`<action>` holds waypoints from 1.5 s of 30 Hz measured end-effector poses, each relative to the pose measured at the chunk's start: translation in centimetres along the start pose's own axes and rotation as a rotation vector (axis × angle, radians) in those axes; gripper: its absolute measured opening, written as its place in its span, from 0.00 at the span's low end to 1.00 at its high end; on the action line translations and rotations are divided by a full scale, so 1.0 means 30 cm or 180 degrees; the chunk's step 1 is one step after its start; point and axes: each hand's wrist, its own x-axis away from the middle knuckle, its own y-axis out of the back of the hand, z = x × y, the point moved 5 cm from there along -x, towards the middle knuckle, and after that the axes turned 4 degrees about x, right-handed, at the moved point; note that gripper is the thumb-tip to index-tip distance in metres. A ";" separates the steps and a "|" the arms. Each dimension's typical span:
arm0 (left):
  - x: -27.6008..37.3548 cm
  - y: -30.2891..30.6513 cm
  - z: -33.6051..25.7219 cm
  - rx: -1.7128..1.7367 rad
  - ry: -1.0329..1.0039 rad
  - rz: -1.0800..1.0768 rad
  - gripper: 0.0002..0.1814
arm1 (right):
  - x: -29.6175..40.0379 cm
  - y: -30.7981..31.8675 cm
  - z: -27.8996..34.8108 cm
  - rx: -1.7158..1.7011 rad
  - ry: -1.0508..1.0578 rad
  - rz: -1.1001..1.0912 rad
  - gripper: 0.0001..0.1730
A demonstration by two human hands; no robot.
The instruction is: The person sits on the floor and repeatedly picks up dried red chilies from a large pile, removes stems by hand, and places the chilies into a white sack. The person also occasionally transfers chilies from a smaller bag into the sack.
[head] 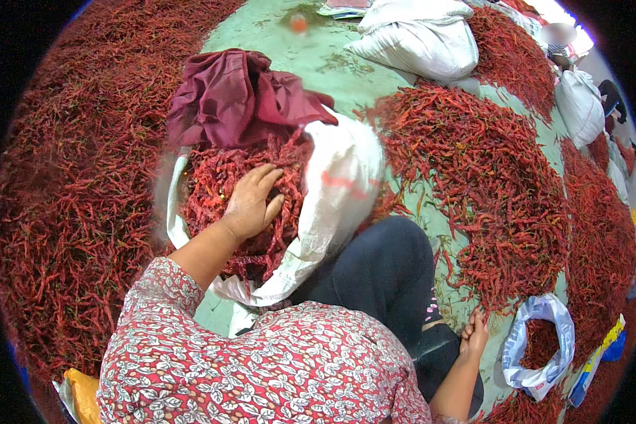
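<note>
My left hand [255, 201] lies with its fingers spread on dried red chillies [212, 177] inside an open white woven sack [339, 185]. Draped over the far side of the sack's mouth is a maroon cloth [233, 100]. Low on the right, my right hand [474, 331] has its fingers curled, near the edge of a pile of red chillies [498, 212]; whether it holds anything cannot be made out. Right of that hand stands a white and blue plastic bag [513, 355] with its mouth open and dark red pieces inside.
A wide heap of chillies [79, 212] covers the left side. Full white sacks [429, 42] [580, 106] stand at the back and right. A person [559, 53] is at the far right back. A yellow and blue packet [596, 363] lies low right, an orange bag [82, 395] low left.
</note>
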 end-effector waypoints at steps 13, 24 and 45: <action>0.030 -0.156 0.002 0.0270 -0.0379 0.0133 0.25 | 0.055 -0.460 0.122 0.1090 0.0746 0.0426 0.12; 0.043 -0.233 -0.012 0.0571 -0.0828 0.0127 0.26 | 0.225 -1.341 0.129 0.2244 0.1660 0.2734 0.34; 0.007 -0.224 -0.045 0.0604 -0.1062 0.0066 0.21 | 0.325 -1.370 0.210 0.1396 0.1584 0.2473 0.09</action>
